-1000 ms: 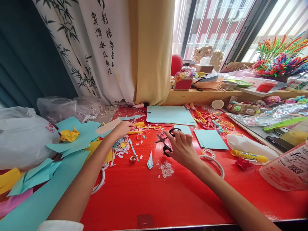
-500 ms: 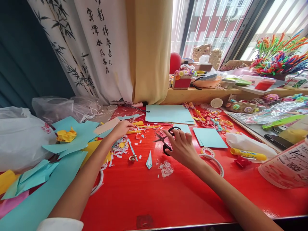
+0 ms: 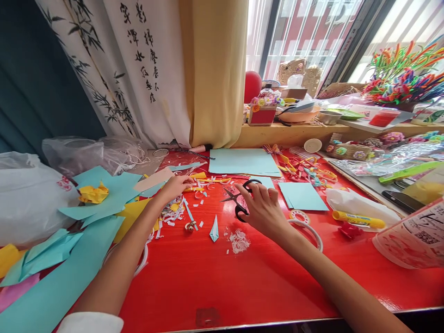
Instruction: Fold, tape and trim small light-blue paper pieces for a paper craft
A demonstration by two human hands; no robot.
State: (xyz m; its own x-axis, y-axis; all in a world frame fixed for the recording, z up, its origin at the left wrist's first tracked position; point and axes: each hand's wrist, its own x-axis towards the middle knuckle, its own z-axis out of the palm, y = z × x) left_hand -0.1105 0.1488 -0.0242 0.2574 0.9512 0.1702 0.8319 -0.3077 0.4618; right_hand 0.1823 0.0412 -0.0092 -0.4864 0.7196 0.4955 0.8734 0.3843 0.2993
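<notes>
Black-handled scissors [image 3: 231, 198] are in my right hand [image 3: 265, 206]; their blades point left and stand apart over the red table. My left hand [image 3: 176, 187] reaches over a heap of scraps, fingers stretched out, nearest to yellow paper strips [image 3: 197, 188]. Nothing shows in its fingers, though the fingertips are partly hidden among the scraps. Between the hands and nearer to me lie a small folded light-blue paper piece [image 3: 214, 230], some shredded white bits [image 3: 239, 241] and a small gold-coloured metal item [image 3: 190, 226] beside a thin blue strip [image 3: 190, 213].
Light-blue sheets [image 3: 243, 162] lie at the back, with a smaller stack [image 3: 302, 196] on the right. A tape roll [image 3: 314, 233], a yellow glue stick [image 3: 359, 219] and a large printed cup [image 3: 411, 238] are rightward. Blue paper [image 3: 65, 273] and a white bag [image 3: 33, 203] fill the left.
The view has shifted slightly. Both hands stay almost where they were, the right still holding the scissors with blades apart.
</notes>
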